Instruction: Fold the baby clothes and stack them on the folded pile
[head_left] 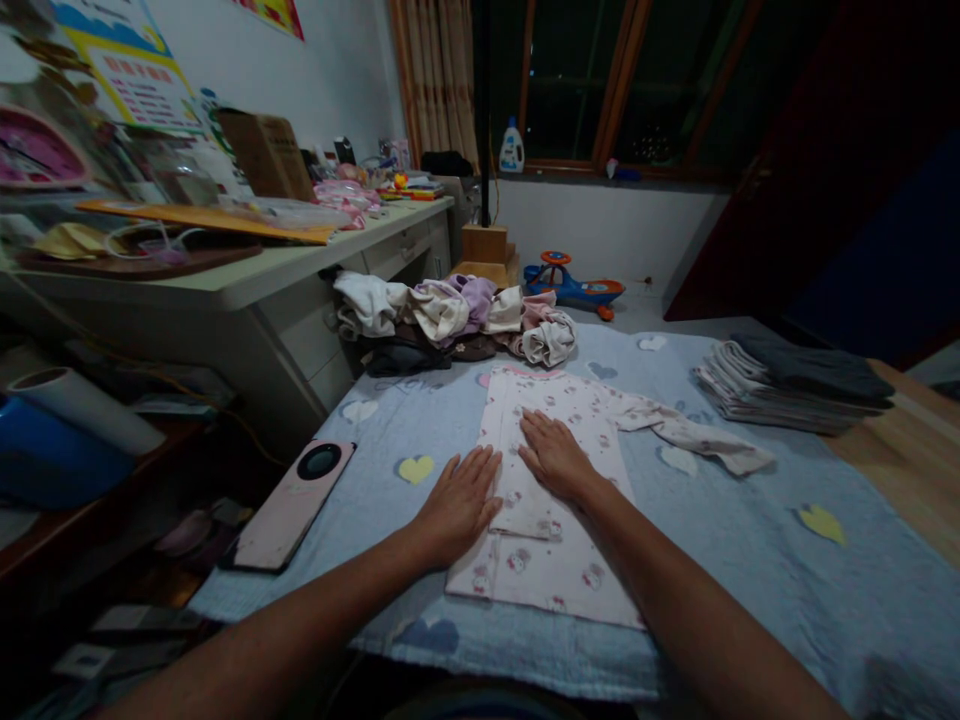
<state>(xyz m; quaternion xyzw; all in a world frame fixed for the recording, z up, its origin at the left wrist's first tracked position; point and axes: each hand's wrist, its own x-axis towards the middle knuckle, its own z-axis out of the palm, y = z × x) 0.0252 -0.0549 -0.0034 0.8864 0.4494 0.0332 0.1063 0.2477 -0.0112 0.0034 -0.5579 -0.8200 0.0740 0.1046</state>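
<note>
A pale pink long-sleeved shirt (592, 575) with small cartoon cat prints lies flat on a light blue cloth (735, 560) patterned with hearts. One sleeve is folded in over its body; the other stretches out to the right. My left hand (459, 505) rests flat at the shirt's left edge, fingers extended. Higher up, my right hand (556, 455) lies palm down on the folded-in part, its fingers spread. Neither hand grips the fabric.
Crumpled clothes (450, 310) are heaped at the far edge. A folded stack of clothes (787, 385) sits at the right. A pink phone (296, 505) lies to the left, near a cluttered desk (285, 270). Beyond stands a blue ride-on toy (574, 288).
</note>
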